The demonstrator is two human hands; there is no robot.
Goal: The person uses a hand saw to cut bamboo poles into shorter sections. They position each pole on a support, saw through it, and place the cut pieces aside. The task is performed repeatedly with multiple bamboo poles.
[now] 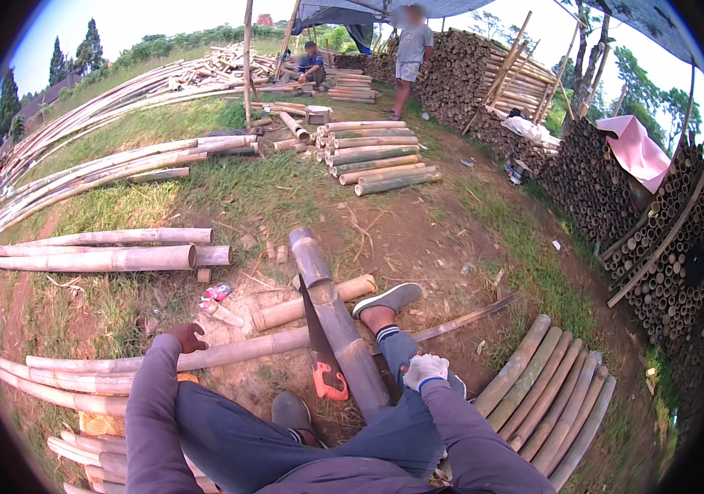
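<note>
My left hand (188,337), bare, hovers over or beside a long bamboo pole (241,352), fingers loosely curved and apart, with nothing visible in them. A white knitted glove covers my right hand (426,370), which is closed at my right knee; whatever it may hold is hidden. Between my legs a thick grey-brown bamboo pole (354,358) runs away from me, crossing a shorter pale bamboo piece (278,314). A handsaw (331,381) with an orange handle leans along the thick pole's left side, its dark blade pointing away, untouched by either hand.
Cut bamboo lengths (545,395) lie in a row at my right. More poles (113,258) rest at the left, and a stack (381,156) stands ahead. Tall bamboo piles (648,214) line the right side. One person (410,58) stands far ahead; another (311,66) sits.
</note>
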